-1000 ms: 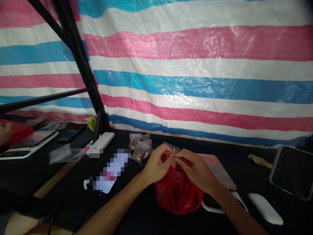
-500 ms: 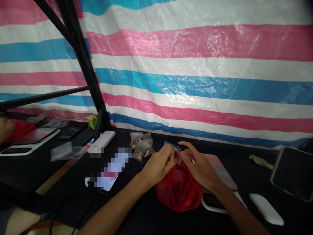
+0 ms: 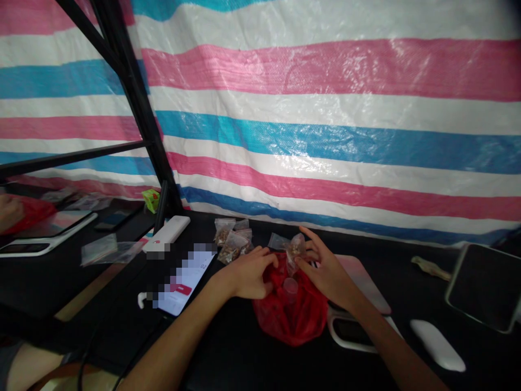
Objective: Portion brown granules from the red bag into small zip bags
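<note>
Two hands meet over the red bag (image 3: 291, 320) in the middle of the black surface (image 3: 244, 361): the right hand (image 3: 328, 274) pinches a small clear pouch (image 3: 293, 248) of brown bits just above the bag's mouth, while the left hand (image 3: 246, 271) lies with bent fingers on the bag's left rim, grip unclear. Filled pouches (image 3: 232, 241) lie toward the far edge, a phone (image 3: 183, 279) to the left, a white scale (image 3: 337, 332) under the right wrist. Half a second ago both hands held the pouch; now the left has let go and dropped to the bag.
</note>
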Available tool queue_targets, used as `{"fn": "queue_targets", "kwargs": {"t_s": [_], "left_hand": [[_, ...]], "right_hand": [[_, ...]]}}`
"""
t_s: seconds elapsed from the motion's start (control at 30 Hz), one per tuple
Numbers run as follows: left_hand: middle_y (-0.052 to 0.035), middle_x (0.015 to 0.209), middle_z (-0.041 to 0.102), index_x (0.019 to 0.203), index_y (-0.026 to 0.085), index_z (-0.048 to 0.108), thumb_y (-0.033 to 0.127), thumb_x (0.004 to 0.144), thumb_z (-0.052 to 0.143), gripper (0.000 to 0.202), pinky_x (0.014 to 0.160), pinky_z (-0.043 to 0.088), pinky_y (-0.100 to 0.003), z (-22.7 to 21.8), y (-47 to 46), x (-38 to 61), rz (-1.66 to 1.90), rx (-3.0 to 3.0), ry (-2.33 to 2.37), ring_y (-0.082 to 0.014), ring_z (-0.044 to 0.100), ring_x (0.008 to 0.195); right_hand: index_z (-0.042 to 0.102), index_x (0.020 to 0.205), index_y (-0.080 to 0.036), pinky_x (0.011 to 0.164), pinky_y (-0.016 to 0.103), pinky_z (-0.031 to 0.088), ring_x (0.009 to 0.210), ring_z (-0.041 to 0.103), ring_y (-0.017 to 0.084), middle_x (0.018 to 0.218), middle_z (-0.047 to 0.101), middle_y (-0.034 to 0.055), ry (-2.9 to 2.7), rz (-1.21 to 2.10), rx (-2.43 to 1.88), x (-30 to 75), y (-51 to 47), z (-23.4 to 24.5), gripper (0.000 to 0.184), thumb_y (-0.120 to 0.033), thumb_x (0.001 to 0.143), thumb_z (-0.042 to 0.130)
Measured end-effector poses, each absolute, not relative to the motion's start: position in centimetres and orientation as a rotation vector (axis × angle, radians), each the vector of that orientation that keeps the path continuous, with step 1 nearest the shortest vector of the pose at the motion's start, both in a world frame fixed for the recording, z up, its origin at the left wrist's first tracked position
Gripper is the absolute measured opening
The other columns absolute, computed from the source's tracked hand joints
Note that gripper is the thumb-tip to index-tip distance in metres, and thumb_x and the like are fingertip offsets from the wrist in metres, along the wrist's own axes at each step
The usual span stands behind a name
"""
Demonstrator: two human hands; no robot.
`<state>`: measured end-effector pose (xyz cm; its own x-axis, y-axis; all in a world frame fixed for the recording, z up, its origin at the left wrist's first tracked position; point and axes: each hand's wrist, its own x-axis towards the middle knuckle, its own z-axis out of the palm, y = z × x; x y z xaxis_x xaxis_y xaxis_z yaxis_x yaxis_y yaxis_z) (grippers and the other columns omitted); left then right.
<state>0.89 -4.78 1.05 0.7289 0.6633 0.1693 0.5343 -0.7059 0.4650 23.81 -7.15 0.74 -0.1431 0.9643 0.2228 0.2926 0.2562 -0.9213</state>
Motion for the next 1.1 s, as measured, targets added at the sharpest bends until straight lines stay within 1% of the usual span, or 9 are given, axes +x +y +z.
{"fn": "queue_targets", "kwargs": {"t_s": [0.13, 0.23, 0.3, 0.53, 0.67, 0.8, 0.87, 0.97, 1.1], "left_hand": [[-0.0023, 0.085, 0.058, 0.077, 0.020, 0.054, 0.001, 0.065, 0.055, 0.022, 0.079, 0.042, -0.031, 0.7, -3.7, 0.8, 0.580, 2.437, 0.833, -0.0192, 0.056, 0.085], [-0.0005, 0.083, 0.053, 0.074, 0.020, 0.047, -0.002, 0.065, 0.048, 0.024, 0.073, 0.039, -0.028, 1.3, -3.5, 1.1, 0.868, 2.273, 0.849, -0.0157, 0.051, 0.078], [0.0002, 0.084, 0.051, 0.075, 0.021, 0.041, -0.002, 0.064, 0.047, 0.026, 0.072, 0.037, -0.028, 1.6, -3.5, 1.3, 1.084, 2.154, 0.834, -0.0152, 0.049, 0.079], [0.0032, 0.076, 0.044, 0.073, 0.022, 0.032, 0.002, 0.065, 0.045, 0.026, 0.070, 0.035, -0.028, 0.2, -3.3, 2.6, 1.315, 1.702, 0.827, -0.0135, 0.043, 0.074], [0.0035, 0.074, 0.044, 0.075, 0.022, 0.035, 0.005, 0.060, 0.042, 0.024, 0.072, 0.037, -0.027, -0.6, -2.9, 3.2, 1.349, 1.438, 0.820, -0.0140, 0.047, 0.074], [0.0005, 0.083, 0.052, 0.086, 0.020, 0.053, 0.007, 0.060, 0.043, 0.030, 0.078, 0.039, -0.030, 0.4, -3.2, 2.5, 1.242, 1.500, 0.829, -0.0167, 0.050, 0.082], [-0.0018, 0.099, 0.059, 0.103, 0.021, 0.061, 0.008, 0.062, 0.046, 0.045, 0.088, 0.040, -0.032, 1.3, -3.6, 1.7, 1.097, 1.650, 0.770, -0.0201, 0.052, 0.096], [-0.0032, 0.122, 0.061, 0.126, 0.025, 0.062, 0.014, 0.070, 0.061, 0.057, 0.106, 0.035, -0.039, 2.1, -4.0, 0.7, 0.833, 1.894, 0.769, -0.0261, 0.047, 0.116], [-0.0047, 0.116, 0.060, 0.134, 0.026, 0.063, 0.024, 0.073, 0.077, 0.062, 0.107, 0.037, -0.041, 1.6, -3.9, 0.6, 0.696, 2.049, 0.875, -0.0268, 0.046, 0.114]], "right_hand": [[0.046, 0.140, -0.025, 0.088, 0.038, 0.059, 0.098, 0.072, 0.021, 0.114, 0.071, 0.0056, -1.743, 0.889, -1.229, 23.8, -7.6, 1.1, 0.055, -0.027, 0.089, 0.065], [0.051, 0.132, -0.027, 0.098, 0.040, 0.054, 0.106, 0.070, 0.022, 0.119, 0.070, 0.0047, -1.814, 0.748, -1.246, 23.8, -8.0, 1.6, 0.043, -0.027, 0.091, 0.064], [0.050, 0.135, -0.029, 0.101, 0.041, 0.052, 0.113, 0.067, 0.023, 0.126, 0.069, 0.0049, -1.851, 0.636, -1.264, 23.8, -8.1, 1.7, 0.045, -0.029, 0.092, 0.064], [0.054, 0.138, -0.026, 0.098, 0.047, 0.049, 0.115, 0.066, 0.030, 0.130, 0.069, 0.0091, -2.084, 0.055, -1.324, 23.4, -8.1, 1.0, 0.049, -0.032, 0.091, 0.067], [0.054, 0.139, -0.024, 0.094, 0.044, 0.049, 0.111, 0.067, 0.029, 0.128, 0.070, 0.0098, -2.152, -0.023, -1.265, 23.1, -8.1, 0.6, 0.046, -0.030, 0.095, 0.062], [0.054, 0.138, -0.024, 0.094, 0.043, 0.049, 0.110, 0.066, 0.028, 0.126, 0.071, 0.0092, -2.152, 0.013, -1.255, 22.8, -8.3, 0.5, 0.046, -0.032, 0.094, 0.066], [0.055, 0.137, -0.025, 0.092, 0.042, 0.049, 0.107, 0.067, 0.027, 0.128, 0.070, 0.0086, -2.129, 0.037, -1.276, 22.8, -8.3, 0.5, 0.048, -0.032, 0.092, 0.069], [0.058, 0.133, -0.027, 0.089, 0.041, 0.049, 0.101, 0.067, 0.026, 0.124, 0.072, 0.0061, -2.110, 0.080, -1.283, 23.0, -8.2, 0.5, 0.044, -0.032, 0.091, 0.071], [0.062, 0.123, -0.029, 0.087, 0.039, 0.047, 0.098, 0.067, 0.025, 0.114, 0.073, 0.0028, -2.092, 0.145, -1.245, 23.3, -8.0, 0.8, 0.033, -0.031, 0.091, 0.072]]}}
